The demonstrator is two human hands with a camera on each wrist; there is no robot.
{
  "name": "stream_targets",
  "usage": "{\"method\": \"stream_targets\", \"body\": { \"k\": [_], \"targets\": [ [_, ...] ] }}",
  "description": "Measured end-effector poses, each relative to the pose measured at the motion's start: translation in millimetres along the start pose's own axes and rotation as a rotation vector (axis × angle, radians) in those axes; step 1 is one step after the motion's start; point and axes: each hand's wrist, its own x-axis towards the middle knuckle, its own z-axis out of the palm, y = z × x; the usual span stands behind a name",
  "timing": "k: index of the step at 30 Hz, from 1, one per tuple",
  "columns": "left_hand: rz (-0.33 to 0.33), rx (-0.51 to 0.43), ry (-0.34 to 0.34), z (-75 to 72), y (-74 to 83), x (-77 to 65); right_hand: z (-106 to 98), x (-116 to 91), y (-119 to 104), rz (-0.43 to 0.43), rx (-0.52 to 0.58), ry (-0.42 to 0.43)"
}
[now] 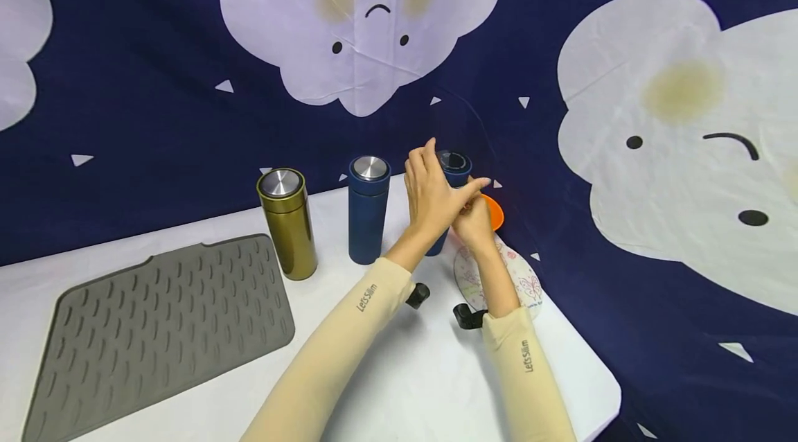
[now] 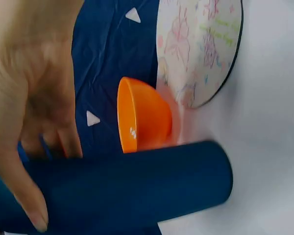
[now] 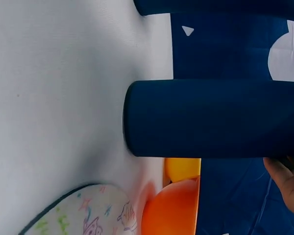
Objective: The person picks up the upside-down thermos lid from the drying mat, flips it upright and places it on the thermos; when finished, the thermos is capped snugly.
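Both hands are at a dark blue thermos flask (image 3: 210,117) near the table's back right corner. In the head view they cover much of its body, and its dark round lid (image 1: 454,163) shows behind them. My right hand (image 1: 474,222) grips the flask's upper part; in the left wrist view the thumb (image 2: 32,208) lies across its near side. My left hand (image 1: 430,194) is beside the upper flask, fingers straight and pointing up, thumb stretched to the right. Whether its palm touches the flask is hidden. The flask is close to upright.
Left of the hands stand another blue flask (image 1: 368,213) and a gold flask (image 1: 293,227), both with silver lids. An orange bowl (image 2: 154,117) is right of the held flask, near a round patterned board (image 1: 520,276). A grey ridged mat (image 1: 168,331) lies at left.
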Motion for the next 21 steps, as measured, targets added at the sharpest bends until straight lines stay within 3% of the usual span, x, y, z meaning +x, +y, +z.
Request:
{"method": "stream_targets", "body": {
  "k": [2,4,7,9,13,18,21],
  "targets": [
    [0.032,-0.040,0.027,-1.5,-3.8,-0.1,2,0,0,0.015,0.024,-0.013],
    [0.046,-0.163,-0.021,-4.8,-9.3,-1.5,2,1,1,0.010,0.050,-0.027],
    [0.003,-0.291,-0.085,-7.5,-12.0,-4.5,2,1,2,-0.005,0.054,-0.031],
    [-0.024,-0.269,-0.064,-6.6,-9.7,-3.9,3,0,1,0.006,0.055,-0.019],
    [0.003,-0.127,0.018,-2.3,-5.7,0.3,3,-3,0,0.038,0.036,-0.003],
    [0.050,-0.261,-0.074,-3.6,-13.5,-5.2,2,-4,2,0.022,0.076,-0.029],
    [0.051,-0.199,-0.059,-3.4,-12.6,-7.3,2,-4,1,0.011,0.032,0.006]
  ]
}}
